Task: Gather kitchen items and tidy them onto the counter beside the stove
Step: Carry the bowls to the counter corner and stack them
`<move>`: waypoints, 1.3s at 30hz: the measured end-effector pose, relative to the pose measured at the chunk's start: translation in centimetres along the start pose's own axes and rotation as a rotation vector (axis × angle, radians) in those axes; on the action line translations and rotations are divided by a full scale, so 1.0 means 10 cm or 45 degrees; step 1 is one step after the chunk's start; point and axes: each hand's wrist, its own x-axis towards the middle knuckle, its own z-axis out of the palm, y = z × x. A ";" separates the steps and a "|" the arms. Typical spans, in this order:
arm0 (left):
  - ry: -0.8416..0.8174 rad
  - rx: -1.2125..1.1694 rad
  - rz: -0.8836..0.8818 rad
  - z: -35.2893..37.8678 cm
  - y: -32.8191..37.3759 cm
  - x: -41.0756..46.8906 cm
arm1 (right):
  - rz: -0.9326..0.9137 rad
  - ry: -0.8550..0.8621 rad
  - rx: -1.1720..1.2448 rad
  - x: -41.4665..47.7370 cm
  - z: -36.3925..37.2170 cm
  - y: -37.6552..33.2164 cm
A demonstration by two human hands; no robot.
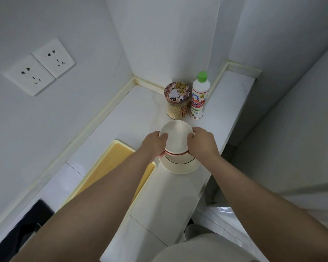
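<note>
A white bowl sits on top of a small stack of bowls, over a larger white bowl with a dark line standing on the white counter. My left hand grips the stack's left rim, thumb inside the top bowl. On the opposite rim my right hand grips the same stack, thumb over the edge. A red-rimmed bowl edge shows between my hands. Whether the held bowls touch the larger bowl is unclear.
A jar with a cartoon-dog lid and a white bottle with a green cap stand behind the bowls in the corner. A yellow tray lies left, partly under my arm. The black stove is at lower left. Wall sockets are on the left wall.
</note>
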 end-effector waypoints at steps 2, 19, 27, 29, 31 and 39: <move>0.036 0.130 0.028 0.02 -0.02 0.06 | 0.011 -0.022 0.018 0.03 0.02 0.02; 0.068 0.742 0.269 0.20 0.00 0.20 | 0.088 -0.012 -0.089 0.14 0.14 0.19; 0.089 0.837 0.219 0.26 -0.04 0.21 | 0.027 -0.004 -0.213 0.12 0.16 0.18; 0.082 0.844 0.204 0.27 -0.07 0.22 | 0.007 -0.001 -0.239 0.12 0.16 0.18; 0.079 0.847 0.201 0.28 -0.10 0.22 | -0.015 0.004 -0.268 0.11 0.16 0.19; 0.076 0.894 0.167 0.30 -0.15 0.19 | -0.059 -0.025 -0.523 0.02 0.15 0.27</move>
